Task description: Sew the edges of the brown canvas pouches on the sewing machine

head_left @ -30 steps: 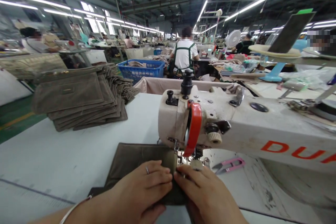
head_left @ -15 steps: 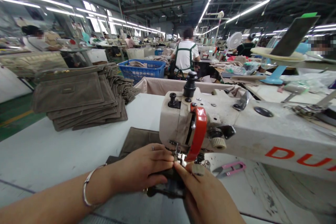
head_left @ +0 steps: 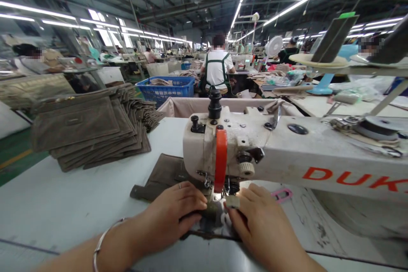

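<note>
A dark grey-brown fabric piece point(head_left: 164, 173) lies on the machine bed, its middle passing under the sewing machine head point(head_left: 204, 148). My left hand point(head_left: 178, 206) presses on its left part with bent fingers, the thumb low at the near side. To the right of the lit presser foot point(head_left: 216, 197), my right hand point(head_left: 259, 216) holds the near right part; its fingers reach forward and its thumb side is close to a small beige block point(head_left: 232, 202). The needle point is hard to make out. Pink-handled thread snips point(head_left: 282, 195) lie partly hidden beyond my right hand.
A tall stack of similar fabric pieces point(head_left: 79, 121) sits at the left on the white table point(head_left: 79, 204). Behind the machine stand a cloth-lined bin point(head_left: 181, 108) and a blue basket point(head_left: 165, 89). A co-worker point(head_left: 218, 66) sits farther back. Thread cones point(head_left: 334, 40) stand at right.
My right hand has moved right, away from my left hand, which stays on the fabric. More of the presser foot area shows between them. The camera view has shifted slightly right.
</note>
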A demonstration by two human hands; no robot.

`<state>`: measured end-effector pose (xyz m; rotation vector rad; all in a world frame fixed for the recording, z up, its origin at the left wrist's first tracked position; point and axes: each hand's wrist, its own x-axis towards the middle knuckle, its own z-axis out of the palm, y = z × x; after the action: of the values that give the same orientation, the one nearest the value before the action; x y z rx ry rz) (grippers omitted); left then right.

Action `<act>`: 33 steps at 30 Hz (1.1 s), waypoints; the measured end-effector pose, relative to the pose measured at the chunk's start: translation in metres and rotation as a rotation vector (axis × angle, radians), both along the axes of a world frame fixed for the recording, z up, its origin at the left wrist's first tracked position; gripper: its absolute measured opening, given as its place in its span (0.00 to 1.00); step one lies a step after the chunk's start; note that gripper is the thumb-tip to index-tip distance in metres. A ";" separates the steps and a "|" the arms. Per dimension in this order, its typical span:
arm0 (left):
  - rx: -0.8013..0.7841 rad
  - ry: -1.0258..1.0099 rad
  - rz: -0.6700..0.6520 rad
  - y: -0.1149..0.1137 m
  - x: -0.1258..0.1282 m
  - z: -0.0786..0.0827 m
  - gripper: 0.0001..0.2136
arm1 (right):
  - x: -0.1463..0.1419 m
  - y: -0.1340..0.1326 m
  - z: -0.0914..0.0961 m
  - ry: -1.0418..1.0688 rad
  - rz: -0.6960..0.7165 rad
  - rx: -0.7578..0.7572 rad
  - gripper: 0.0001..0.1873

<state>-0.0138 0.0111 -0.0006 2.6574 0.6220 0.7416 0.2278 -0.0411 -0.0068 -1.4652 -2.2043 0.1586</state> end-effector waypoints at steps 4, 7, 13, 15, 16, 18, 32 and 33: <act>-0.005 -0.080 0.058 -0.011 0.014 0.000 0.04 | -0.006 -0.004 -0.006 0.151 0.185 0.082 0.08; -0.052 -0.080 0.099 -0.013 0.017 -0.002 0.04 | -0.012 -0.004 -0.012 0.199 0.277 0.126 0.13; -0.028 -0.114 0.098 -0.010 0.017 -0.011 0.04 | -0.014 0.000 -0.015 0.195 0.278 0.169 0.11; -0.025 -0.115 0.105 -0.007 0.019 -0.013 0.04 | -0.013 0.001 -0.014 0.177 0.258 0.170 0.11; -0.032 -0.111 0.115 -0.005 0.019 -0.014 0.04 | -0.013 0.001 -0.014 0.167 0.245 0.167 0.11; -0.041 -0.105 0.131 -0.001 0.021 -0.013 0.05 | -0.013 0.003 -0.013 0.142 0.223 0.164 0.12; -0.080 -0.099 0.197 0.014 0.026 -0.010 0.05 | -0.017 0.011 -0.019 0.064 0.106 0.262 0.12; -0.080 -0.095 0.197 0.015 0.026 -0.010 0.05 | -0.017 0.010 -0.020 0.054 0.102 0.267 0.12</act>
<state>0.0124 0.0257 -0.0106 2.4967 0.8772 0.8715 0.2107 -0.0308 -0.0265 -1.1916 -2.1616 -0.0609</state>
